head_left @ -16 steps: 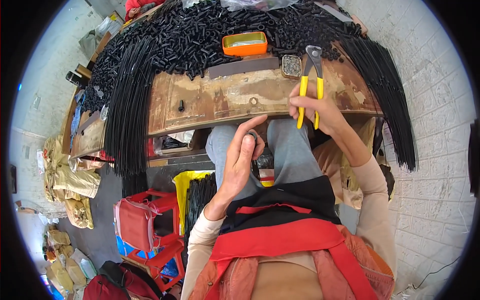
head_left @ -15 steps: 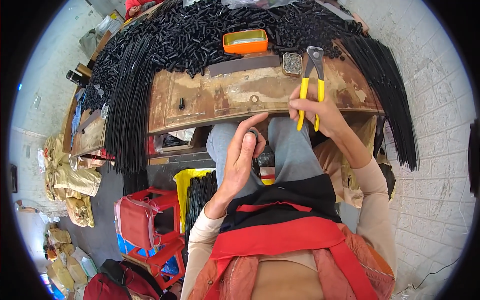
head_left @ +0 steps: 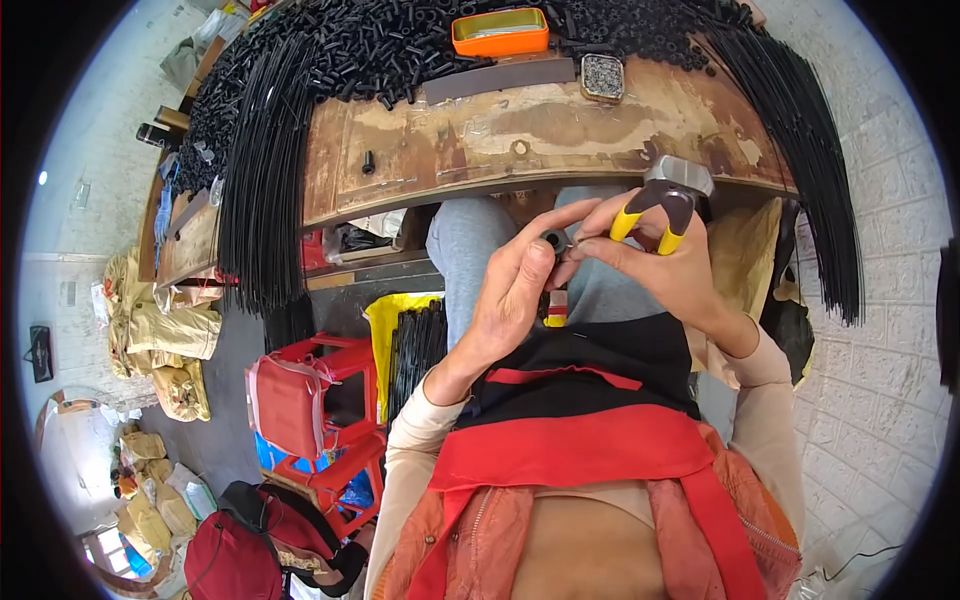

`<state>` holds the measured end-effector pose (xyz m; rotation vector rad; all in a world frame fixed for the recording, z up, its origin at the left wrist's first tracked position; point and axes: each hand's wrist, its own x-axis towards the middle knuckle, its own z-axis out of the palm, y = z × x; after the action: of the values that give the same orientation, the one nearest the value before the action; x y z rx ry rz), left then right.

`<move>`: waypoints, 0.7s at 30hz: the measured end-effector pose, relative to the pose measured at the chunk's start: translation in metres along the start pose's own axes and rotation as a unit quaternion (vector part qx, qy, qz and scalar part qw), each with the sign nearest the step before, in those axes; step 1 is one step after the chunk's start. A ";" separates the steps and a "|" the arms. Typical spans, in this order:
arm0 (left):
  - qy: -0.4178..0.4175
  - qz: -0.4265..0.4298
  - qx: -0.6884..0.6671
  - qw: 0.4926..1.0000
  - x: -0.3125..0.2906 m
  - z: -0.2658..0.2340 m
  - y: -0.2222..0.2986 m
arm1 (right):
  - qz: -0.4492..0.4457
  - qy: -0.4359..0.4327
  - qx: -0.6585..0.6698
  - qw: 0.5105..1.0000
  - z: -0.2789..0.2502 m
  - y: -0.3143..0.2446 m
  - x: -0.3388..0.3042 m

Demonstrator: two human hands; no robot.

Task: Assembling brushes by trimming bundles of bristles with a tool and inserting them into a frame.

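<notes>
My right hand (head_left: 668, 265) grips a pair of pincers with yellow handles (head_left: 664, 200), its metal head pointing up near the bench's front edge. My left hand (head_left: 515, 290) is raised in front of my lap and pinches a small black tube piece (head_left: 553, 240) between thumb and fingers. The fingertips of both hands meet at that piece. A worn wooden workbench (head_left: 520, 140) lies just beyond the hands.
Heaps of short black tube pieces (head_left: 400, 45) and long black strands (head_left: 265, 170) hang over the bench. An orange tin (head_left: 499, 30) and a small square box (head_left: 602, 76) sit at the back. A red stool (head_left: 320, 400) and a yellow bin (head_left: 400, 330) stand below left.
My right hand has drawn the pincers back from the benchtop toward my lap. Both hands have come together at the small black piece.
</notes>
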<state>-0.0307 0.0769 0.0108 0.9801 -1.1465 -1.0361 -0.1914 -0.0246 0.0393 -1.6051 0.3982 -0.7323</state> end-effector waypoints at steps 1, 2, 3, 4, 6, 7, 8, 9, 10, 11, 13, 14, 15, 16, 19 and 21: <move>0.004 0.004 0.004 1.000 0.000 0.000 0.000 | 0.006 0.003 0.006 1.000 0.001 -0.001 0.000; 0.003 0.004 0.005 1.000 0.000 0.001 0.000 | 0.012 0.006 0.012 1.000 0.001 -0.002 0.000; 0.003 -0.001 0.003 1.000 0.001 0.000 0.001 | 0.012 0.007 0.012 1.000 0.002 -0.002 0.001; 0.003 -0.006 0.000 1.000 0.001 0.000 0.001 | 0.018 0.011 0.010 1.000 0.003 -0.001 0.000; 0.003 -0.009 -0.003 1.000 0.000 -0.001 0.001 | 0.024 0.014 0.008 1.000 0.003 0.001 0.000; 0.003 -0.012 -0.008 1.000 0.000 -0.002 0.001 | 0.035 0.014 -0.016 0.999 0.002 0.004 -0.001; 0.004 -0.012 -0.008 1.000 -0.001 -0.003 0.001 | 0.045 0.014 -0.041 0.998 0.002 0.005 -0.001; -0.006 -0.022 -0.007 1.000 -0.001 -0.005 0.003 | 0.045 0.014 -0.041 0.998 0.001 0.005 -0.001; -0.016 -0.032 -0.007 0.999 -0.002 -0.006 0.004 | 0.053 0.009 -0.054 0.997 0.001 0.005 -0.001; -0.015 -0.032 -0.007 0.999 -0.002 -0.006 0.005 | 0.062 0.004 -0.067 0.996 0.001 0.005 0.000; -0.017 -0.034 0.006 0.999 -0.002 -0.006 0.007 | 0.055 0.004 -0.068 0.996 0.002 0.004 0.001; -0.016 -0.034 0.006 0.999 -0.002 -0.006 0.007 | 0.048 0.005 -0.069 0.996 0.003 0.003 0.001; -0.012 -0.031 0.008 0.999 -0.002 -0.005 0.006 | 0.048 0.004 -0.069 0.996 0.002 0.005 0.001; -0.008 -0.028 0.011 1.000 -0.001 -0.004 0.006 | 0.037 0.008 -0.074 0.997 0.001 0.008 0.000; -0.014 -0.011 -0.003 1.000 0.001 -0.005 0.006 | 0.003 0.002 -0.072 0.997 0.004 0.000 0.003; -0.019 -0.005 -0.004 1.000 0.000 -0.008 0.003 | -0.019 -0.009 -0.063 0.998 0.007 -0.007 0.007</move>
<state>-0.0221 0.0785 0.0123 0.9645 -1.1687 -1.0694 -0.1829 -0.0227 0.0476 -1.7413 0.4080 -0.7334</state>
